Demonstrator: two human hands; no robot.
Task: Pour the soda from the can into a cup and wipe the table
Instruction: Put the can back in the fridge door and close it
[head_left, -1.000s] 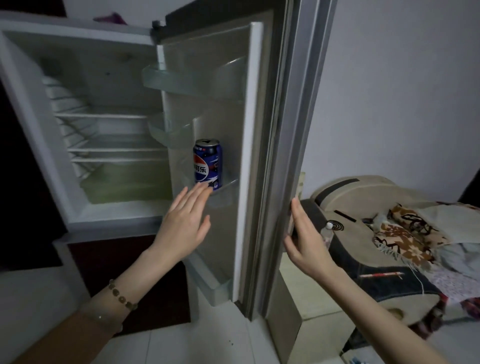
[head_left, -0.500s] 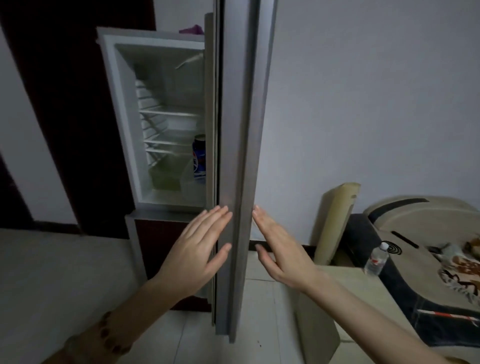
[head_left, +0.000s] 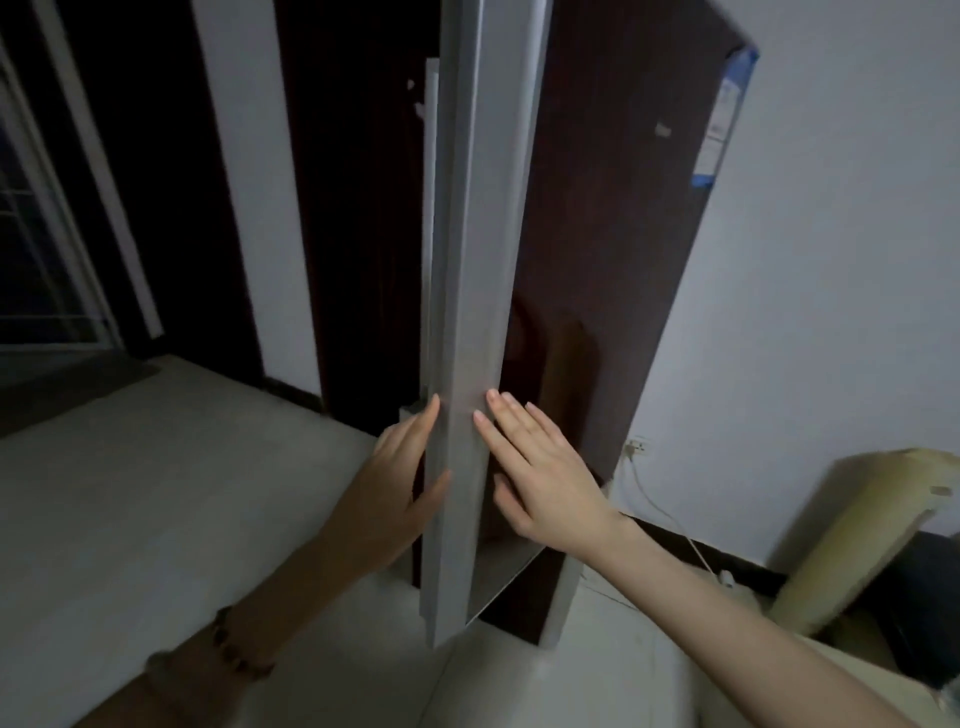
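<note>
I see the fridge door (head_left: 467, 291) edge-on, a tall grey strip in the middle of the view with its dark brown front face to the right. My left hand (head_left: 402, 467) lies with straight fingers against the door's left side. My right hand (head_left: 535, 467) rests flat with straight fingers on the door's edge and front face. Neither hand holds anything. The soda can is hidden behind the door, and no cup shows.
The dark fridge body (head_left: 623, 260) stands behind the door against a white wall. A wall socket (head_left: 640, 446) with a trailing cable sits low on the right. A beige rolled object (head_left: 872, 535) leans at the right edge. Pale floor tiles (head_left: 156, 493) spread to the left.
The door has swung further toward the fridge, so the interior shelves and the can have gone out of sight. Both hands have stayed on the door, and my view has shifted left.
</note>
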